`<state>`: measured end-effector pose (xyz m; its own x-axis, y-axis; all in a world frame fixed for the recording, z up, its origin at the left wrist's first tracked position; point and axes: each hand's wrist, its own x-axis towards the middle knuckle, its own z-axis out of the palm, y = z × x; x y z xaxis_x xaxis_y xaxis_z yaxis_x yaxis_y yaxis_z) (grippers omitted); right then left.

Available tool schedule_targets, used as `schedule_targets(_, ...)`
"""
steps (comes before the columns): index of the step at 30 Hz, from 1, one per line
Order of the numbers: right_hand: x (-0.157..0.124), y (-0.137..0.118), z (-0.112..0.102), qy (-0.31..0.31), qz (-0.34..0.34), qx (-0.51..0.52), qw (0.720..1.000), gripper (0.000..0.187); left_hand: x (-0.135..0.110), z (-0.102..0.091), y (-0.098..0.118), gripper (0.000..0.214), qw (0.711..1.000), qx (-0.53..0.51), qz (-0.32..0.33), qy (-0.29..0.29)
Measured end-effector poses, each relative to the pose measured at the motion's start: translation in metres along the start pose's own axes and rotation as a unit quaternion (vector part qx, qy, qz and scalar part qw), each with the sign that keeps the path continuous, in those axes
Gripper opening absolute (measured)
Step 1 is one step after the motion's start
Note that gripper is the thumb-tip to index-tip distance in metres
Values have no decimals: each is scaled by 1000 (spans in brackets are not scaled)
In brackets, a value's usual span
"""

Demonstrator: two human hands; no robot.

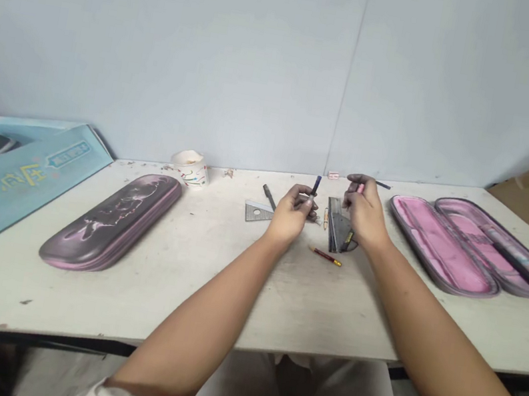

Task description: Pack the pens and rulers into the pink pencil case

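Upright between the fingertips of my left hand (pixel 295 210) is a pen with a dark blue end (pixel 316 185). My right hand (pixel 363 206) is curled closed around something with a pink end (pixel 360 188); its kind is hidden by the fingers. Below the right hand lie dark rulers (pixel 338 224), partly covered by it. A dark red pencil (pixel 326 256) is on the tabletop nearer to me, and a short light pencil (pixel 326 218) lies beside the rulers. Left of my left hand are a set square (pixel 257 213) and a black pen (pixel 269 195).
An open pink-lined pencil case (pixel 439 244) sits at the right, a closed black-and-pink one (pixel 113 220) at the left. A paper cup (pixel 191 169), a pink sharpener (pixel 333 176) and a dark stick (pixel 383 185) are near the wall. A blue box (pixel 23 185) stands far left.
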<state>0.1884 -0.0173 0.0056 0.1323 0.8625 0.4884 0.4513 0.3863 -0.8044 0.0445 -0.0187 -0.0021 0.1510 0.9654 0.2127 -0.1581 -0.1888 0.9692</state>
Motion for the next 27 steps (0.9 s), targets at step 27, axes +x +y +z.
schedule_targets(27,-7,0,15,-145,-46,-367,918,27,4,-6,-1,15,998,31,3,54)
